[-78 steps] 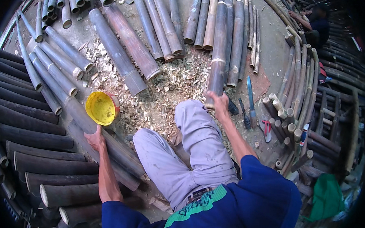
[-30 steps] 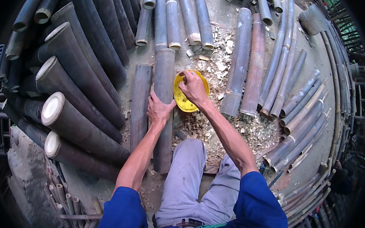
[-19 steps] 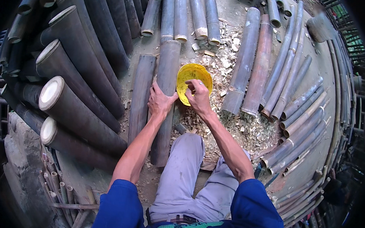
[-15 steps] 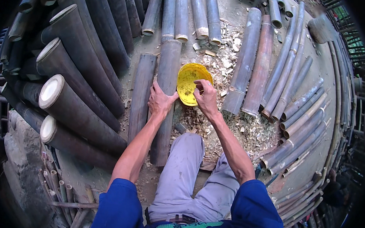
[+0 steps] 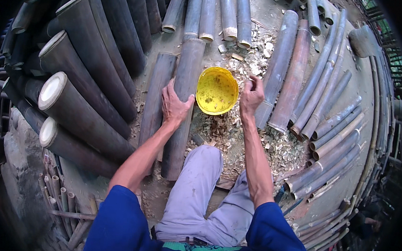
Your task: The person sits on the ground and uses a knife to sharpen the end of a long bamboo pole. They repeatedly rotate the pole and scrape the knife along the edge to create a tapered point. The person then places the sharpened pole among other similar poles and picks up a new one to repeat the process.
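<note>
My left hand [image 5: 176, 103] lies across a thick dark bamboo tube [image 5: 178, 144], with its fingers bent over the left side and its thumb along the right. A second bamboo tube [image 5: 156, 96] lies close on the left. Just right of the thumb stands a round yellow container [image 5: 216, 70] with an uneven rim and dark specks inside. To the right of the container, my right hand [image 5: 251, 101] is raised with its fingers curled together. Whatever those fingers hold, if anything, is too small to make out.
Pale wood chips [image 5: 254, 146] cover the ground around the container. Large bamboo tubes [image 5: 81, 105] lean in a row at the left. More tubes [image 5: 277, 61] and thinner poles [image 5: 319, 72] lie at the right, and several tube ends [image 5: 206, 35] point toward me ahead.
My right hand has moved from over the yellow container to its right side. My left hand stays on the bamboo tube. The whole view has shifted slightly.
</note>
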`<state>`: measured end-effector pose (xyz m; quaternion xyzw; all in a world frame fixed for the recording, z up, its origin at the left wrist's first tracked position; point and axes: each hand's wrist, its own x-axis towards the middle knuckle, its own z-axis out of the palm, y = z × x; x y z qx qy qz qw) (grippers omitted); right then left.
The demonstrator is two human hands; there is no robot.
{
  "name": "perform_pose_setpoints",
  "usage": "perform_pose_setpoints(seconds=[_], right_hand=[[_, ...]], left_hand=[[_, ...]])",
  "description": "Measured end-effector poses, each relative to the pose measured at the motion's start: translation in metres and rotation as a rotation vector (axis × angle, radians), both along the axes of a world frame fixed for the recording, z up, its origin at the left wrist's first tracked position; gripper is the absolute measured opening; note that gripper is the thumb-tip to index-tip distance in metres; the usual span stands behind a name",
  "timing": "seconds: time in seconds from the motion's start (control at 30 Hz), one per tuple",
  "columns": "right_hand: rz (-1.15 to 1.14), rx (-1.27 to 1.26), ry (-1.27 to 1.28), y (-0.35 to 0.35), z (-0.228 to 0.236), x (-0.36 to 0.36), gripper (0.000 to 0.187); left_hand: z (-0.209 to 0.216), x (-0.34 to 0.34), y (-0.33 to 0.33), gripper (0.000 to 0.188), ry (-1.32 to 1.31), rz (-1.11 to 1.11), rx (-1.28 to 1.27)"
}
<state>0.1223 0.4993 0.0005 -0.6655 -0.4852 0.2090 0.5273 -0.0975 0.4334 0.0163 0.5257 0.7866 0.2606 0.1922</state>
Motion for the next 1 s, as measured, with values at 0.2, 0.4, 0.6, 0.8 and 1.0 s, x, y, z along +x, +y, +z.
perform_pose_setpoints(seconds=[0.2, 0.4, 0.6, 0.8, 1.0], right_hand=[[0.249, -0.124, -0.668, -0.059, -0.061, 0.025, 0.019], [0.207, -0.149, -0.615, -0.079, -0.085, -0.01, 0.029], [0.189, -0.192, -0.606, -0.076, -0.081, -0.005, 0.028], [0.174, -0.131, -0.601, -0.076, -0.081, -0.008, 0.023], [0.119, -0.112, -0.64, -0.073, -0.085, -0.001, 0.02]], left_hand=[[-0.014, -0.035, 0.113, 0.061, 0.009, -0.052, 0.332], [-0.048, -0.104, 0.275, 0.07, 0.135, -0.04, 0.035], [-0.057, -0.075, 0.298, 0.075, 0.361, 0.053, -0.288], [0.014, -0.112, 0.284, 0.045, -0.134, -0.095, -0.338], [0.043, -0.087, 0.179, 0.052, -1.31, -0.071, -0.555]])
